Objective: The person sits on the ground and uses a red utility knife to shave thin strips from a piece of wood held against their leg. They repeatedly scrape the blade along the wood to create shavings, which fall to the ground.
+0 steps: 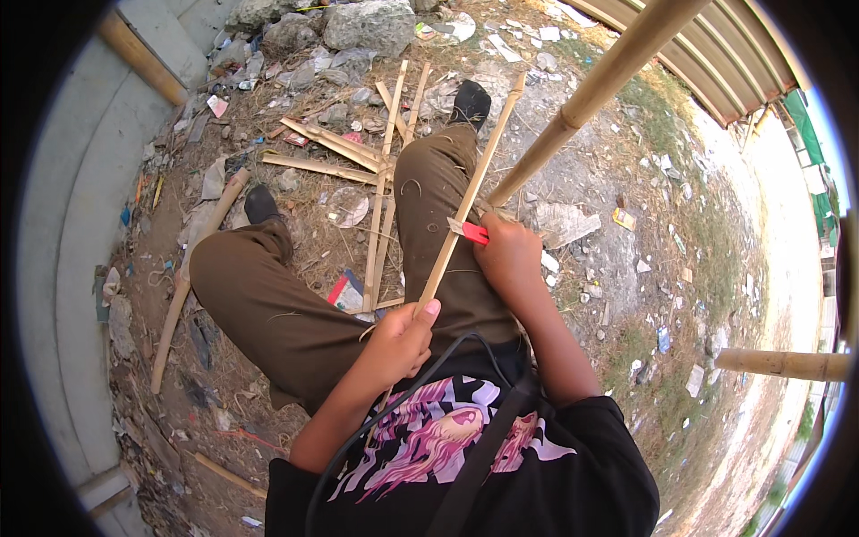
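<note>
My left hand (401, 343) is closed around the lower part of a long, pale bamboo strip (483, 170). The strip slants up and away over my right thigh, its far end near my right foot. In my right hand (508, 253) is a red box cutter (474, 234), gripped in a fist. Its blade lies against the strip about midway along the visible length. A few thin shavings cling to my brown trousers (259, 309). More split bamboo strips (386, 179) lie crossed on the ground between my feet.
A thick bamboo pole (591, 89) rises just beyond my right hand. Another pole end (778, 363) juts in at the right. A grey wall (80, 233) stands left, with a bamboo length (183, 286) near it. Rocks (369, 25) and litter cover the ground ahead.
</note>
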Demonstrator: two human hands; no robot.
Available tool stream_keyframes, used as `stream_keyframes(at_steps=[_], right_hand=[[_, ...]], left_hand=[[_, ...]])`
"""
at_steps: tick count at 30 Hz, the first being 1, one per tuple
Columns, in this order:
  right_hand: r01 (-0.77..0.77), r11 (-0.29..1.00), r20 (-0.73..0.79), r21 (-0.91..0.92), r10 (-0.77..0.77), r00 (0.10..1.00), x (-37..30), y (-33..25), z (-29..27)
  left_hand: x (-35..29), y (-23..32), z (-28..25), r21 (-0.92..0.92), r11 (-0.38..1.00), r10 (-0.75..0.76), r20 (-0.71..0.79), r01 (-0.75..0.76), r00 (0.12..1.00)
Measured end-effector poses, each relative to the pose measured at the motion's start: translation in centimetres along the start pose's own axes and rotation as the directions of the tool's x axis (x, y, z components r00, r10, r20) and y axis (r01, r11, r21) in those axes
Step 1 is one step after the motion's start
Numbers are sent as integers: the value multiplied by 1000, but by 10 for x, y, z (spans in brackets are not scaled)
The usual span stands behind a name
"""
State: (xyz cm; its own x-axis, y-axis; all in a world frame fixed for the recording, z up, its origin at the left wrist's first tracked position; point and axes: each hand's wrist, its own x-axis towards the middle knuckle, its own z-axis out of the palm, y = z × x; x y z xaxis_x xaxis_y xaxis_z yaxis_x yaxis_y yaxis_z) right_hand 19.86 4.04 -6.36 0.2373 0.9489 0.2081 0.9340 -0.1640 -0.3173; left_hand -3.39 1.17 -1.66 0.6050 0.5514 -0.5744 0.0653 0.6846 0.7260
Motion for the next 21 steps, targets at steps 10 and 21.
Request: stream_keyframes(at_steps=[10,21], right_hand=[[-25,987,291,-160,72,954,28,-10,-6],[-19,989,197,-148,48,979,16,-24,2]], left_hand=[[-10,4,-10,-153,974,-171,-13,168,985],[-50,14,-6,-86,971,-230,-73,223,970]])
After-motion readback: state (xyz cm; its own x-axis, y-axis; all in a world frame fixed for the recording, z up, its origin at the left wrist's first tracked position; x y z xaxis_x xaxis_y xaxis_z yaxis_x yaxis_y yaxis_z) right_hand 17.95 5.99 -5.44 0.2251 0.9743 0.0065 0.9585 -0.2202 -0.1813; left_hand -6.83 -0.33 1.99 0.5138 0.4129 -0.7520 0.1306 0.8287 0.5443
